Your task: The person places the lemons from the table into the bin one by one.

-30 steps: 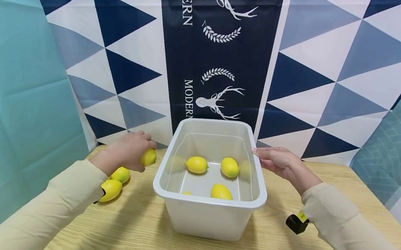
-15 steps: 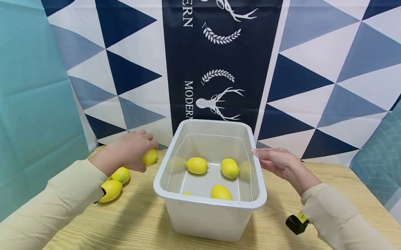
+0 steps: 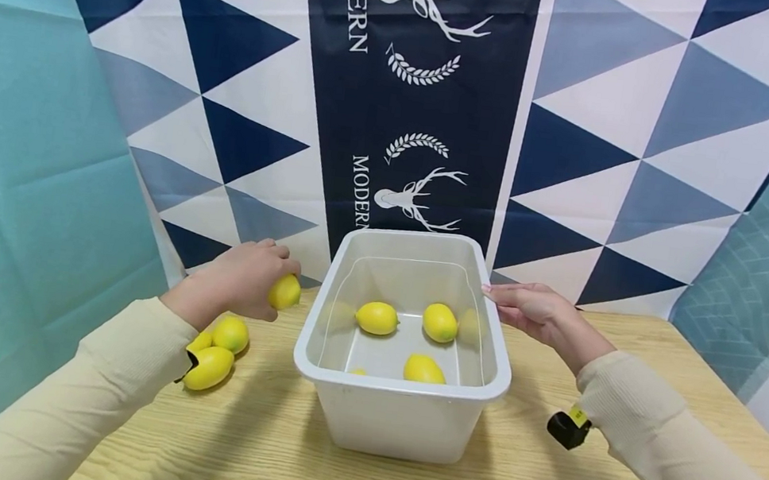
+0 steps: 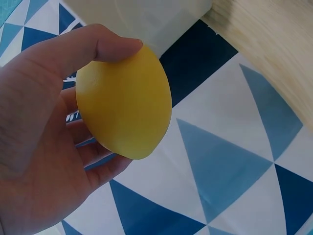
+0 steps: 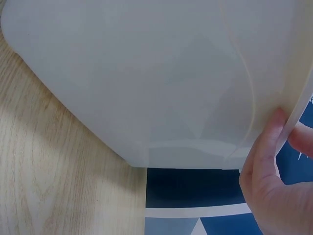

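My left hand (image 3: 241,277) holds a lemon (image 3: 285,292), lifted above the table to the left of a white plastic bin (image 3: 399,418). In the left wrist view the thumb lies over one side of the lemon (image 4: 124,107) and the fingers curl behind it. My right hand (image 3: 533,309) pinches the bin's right rim. In the right wrist view its fingers press the outer wall of the bin (image 5: 161,88) while the thumb goes over the rim. Inside the bin lie several lemons, among them one at the left (image 3: 377,318) and one at the right (image 3: 440,323).
Several more lemons (image 3: 210,368) lie in a cluster on the wooden table (image 3: 242,463), under the left forearm. A patterned cloth (image 3: 584,136) hangs behind the bin. A black wrist camera (image 3: 568,429) hangs below the right sleeve.
My left hand, with the lemon in it, has risen slightly and shifted a little left, uncovering more of the lemon cluster. The right hand and the bin stay in place.
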Action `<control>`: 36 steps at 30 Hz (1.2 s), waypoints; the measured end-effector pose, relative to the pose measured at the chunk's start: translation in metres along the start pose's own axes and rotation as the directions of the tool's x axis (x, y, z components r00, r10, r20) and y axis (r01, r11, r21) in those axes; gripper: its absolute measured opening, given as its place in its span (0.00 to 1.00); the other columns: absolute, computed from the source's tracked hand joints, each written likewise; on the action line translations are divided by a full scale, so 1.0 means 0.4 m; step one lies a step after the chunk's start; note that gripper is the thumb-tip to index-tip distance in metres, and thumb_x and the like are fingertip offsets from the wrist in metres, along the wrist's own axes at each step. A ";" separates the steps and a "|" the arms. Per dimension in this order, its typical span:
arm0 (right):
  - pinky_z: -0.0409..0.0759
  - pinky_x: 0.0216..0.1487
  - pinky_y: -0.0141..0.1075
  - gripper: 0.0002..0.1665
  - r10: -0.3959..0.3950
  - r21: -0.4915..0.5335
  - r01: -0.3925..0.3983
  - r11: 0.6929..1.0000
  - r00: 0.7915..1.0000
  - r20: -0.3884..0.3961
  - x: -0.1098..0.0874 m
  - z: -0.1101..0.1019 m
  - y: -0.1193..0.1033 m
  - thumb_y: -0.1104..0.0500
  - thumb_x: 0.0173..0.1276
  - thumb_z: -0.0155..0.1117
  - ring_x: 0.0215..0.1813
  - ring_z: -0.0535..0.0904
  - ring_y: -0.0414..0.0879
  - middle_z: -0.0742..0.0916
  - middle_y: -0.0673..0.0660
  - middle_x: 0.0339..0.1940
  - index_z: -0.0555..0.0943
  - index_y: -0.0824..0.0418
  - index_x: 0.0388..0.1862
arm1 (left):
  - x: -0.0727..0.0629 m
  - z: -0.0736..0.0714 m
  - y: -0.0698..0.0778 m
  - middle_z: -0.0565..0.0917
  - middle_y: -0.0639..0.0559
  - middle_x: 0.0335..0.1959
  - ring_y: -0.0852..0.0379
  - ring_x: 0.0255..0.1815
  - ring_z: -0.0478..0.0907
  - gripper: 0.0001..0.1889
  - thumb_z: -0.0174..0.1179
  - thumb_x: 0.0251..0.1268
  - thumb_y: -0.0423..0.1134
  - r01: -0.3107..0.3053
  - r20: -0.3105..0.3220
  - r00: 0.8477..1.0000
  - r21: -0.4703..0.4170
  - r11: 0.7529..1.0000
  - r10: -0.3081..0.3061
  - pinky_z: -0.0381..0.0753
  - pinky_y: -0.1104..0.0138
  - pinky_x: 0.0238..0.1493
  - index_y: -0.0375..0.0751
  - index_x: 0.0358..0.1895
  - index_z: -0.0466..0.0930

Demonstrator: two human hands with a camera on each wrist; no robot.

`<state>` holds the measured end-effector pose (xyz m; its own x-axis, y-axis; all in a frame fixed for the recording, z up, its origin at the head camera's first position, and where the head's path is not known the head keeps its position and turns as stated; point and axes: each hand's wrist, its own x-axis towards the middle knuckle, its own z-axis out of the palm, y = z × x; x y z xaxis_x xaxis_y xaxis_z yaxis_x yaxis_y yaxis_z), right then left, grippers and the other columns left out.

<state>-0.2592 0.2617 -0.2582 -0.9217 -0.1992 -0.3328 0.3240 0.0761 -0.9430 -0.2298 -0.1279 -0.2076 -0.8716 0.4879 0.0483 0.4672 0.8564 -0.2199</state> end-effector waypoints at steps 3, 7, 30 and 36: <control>0.83 0.46 0.23 0.42 0.001 -0.001 -0.001 1.000 1.000 0.000 0.001 0.001 0.000 0.58 0.67 0.63 0.35 0.85 0.33 0.85 0.42 0.31 0.57 0.69 0.73 | 0.001 -0.006 -0.002 0.81 0.49 0.43 0.49 0.44 0.72 0.28 0.76 0.39 0.39 0.000 0.002 1.000 -0.017 1.000 0.000 0.80 0.56 0.50 0.47 0.50 0.80; 0.83 0.46 0.23 0.40 0.002 -0.008 -0.002 1.000 1.000 -0.002 0.004 0.003 0.002 0.58 0.67 0.63 0.35 0.85 0.33 0.85 0.42 0.31 0.58 0.70 0.73 | 0.005 -0.013 -0.003 0.81 0.49 0.43 0.49 0.44 0.72 0.28 0.77 0.38 0.38 -0.018 -0.003 1.000 -0.043 0.999 0.018 0.80 0.56 0.49 0.47 0.49 0.80; 0.83 0.47 0.24 0.41 0.002 -0.020 -0.003 1.000 1.000 -0.014 0.000 0.002 0.000 0.57 0.67 0.63 0.36 0.85 0.33 0.83 0.43 0.33 0.58 0.70 0.73 | 0.065 -0.093 0.052 0.81 0.49 0.43 0.50 0.45 0.73 0.27 0.75 0.41 0.38 -0.085 -0.030 0.996 -0.007 0.996 0.084 0.80 0.58 0.51 0.47 0.51 0.80; 0.83 0.47 0.24 0.42 0.003 -0.024 -0.004 1.000 1.000 -0.019 0.000 0.002 0.001 0.57 0.67 0.64 0.36 0.85 0.32 0.82 0.43 0.35 0.58 0.69 0.73 | 0.075 -0.104 0.063 0.81 0.49 0.44 0.50 0.45 0.73 0.27 0.75 0.42 0.39 -0.093 -0.022 0.995 0.001 0.996 0.093 0.80 0.60 0.49 0.47 0.52 0.80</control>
<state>-0.2591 0.2609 -0.2587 -0.9245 -0.1806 -0.3357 0.3223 0.1002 -0.9413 -0.2379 -0.0845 -0.1712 -0.8207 0.5693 0.0486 0.5465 0.8069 -0.2243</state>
